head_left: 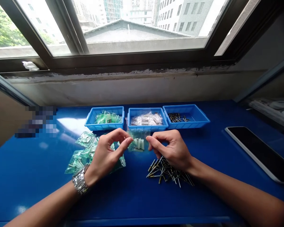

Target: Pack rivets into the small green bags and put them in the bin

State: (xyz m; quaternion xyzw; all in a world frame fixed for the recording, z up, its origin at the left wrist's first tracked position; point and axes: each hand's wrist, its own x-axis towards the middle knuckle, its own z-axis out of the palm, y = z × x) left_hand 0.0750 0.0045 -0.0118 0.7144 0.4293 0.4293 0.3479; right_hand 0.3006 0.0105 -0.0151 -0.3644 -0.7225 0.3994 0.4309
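Note:
A small clear green plastic bag [139, 143] with pale wall plugs inside is stretched between my two hands over the table. My left hand [112, 146], with a metal watch on its wrist, pinches the bag's left edge. At the right edge, my right hand [171, 146] pinches it between thumb and finger. Below the right hand lies a loose pile of rivets [161, 171], partly hidden by that hand. Several filled green bags [79, 159] lie beside and under my left hand.
Three blue bins stand in a row at the back: one with green bags [106, 118], one with clear bags [146, 119], one with dark rivets [177, 117]. A phone-like black slab [260, 151] lies at the right on the blue table [38, 186]. A window [142, 31] is behind.

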